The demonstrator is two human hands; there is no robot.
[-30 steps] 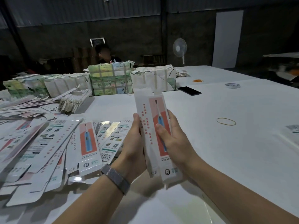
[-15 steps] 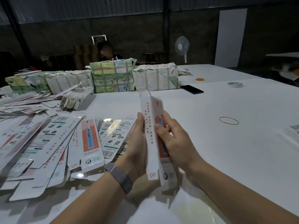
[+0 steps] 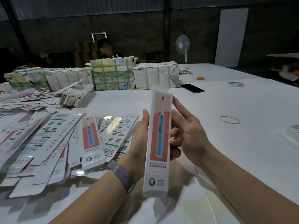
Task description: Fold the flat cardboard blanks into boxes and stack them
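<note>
Left hand (image 3: 137, 147): grip closed round the left edge of the long white carton with the salmon panel and blue toothbrush print (image 3: 159, 143). Thumb lies up along that edge; the fingers pass behind and cannot be seen, so how far they wrap I cannot tell.

Right hand (image 3: 186, 135): grip only half closed. Forefinger straight and laid along the carton's upper right edge, lower fingers curled in against the side wall. Steadying more than clamping.

Carton stands nearly upright between the two hands, long axis running from the person's chest away toward the far bundles, top end tilted slightly off. Printed face toward the wearer. It looks squared up into a tube; the top flap seems raised, bottom end blurred, so whether either end is tucked I cannot tell.

Judgement: the ends are what remain. The right hand is nearer the upper end, the left wrist nearer the lower one, so closing a flap means one hand sliding along the axis while the other holds.

Left of the carton, on the white bench (image 3: 226, 151), a loose heap of flat printed blanks (image 3: 53, 143), well apart from the grip. Beyond the carton, strapped paper-wrapped bundles (image 3: 113, 75). Right of it, a yellow rubber band (image 3: 229, 119), apart.
</note>
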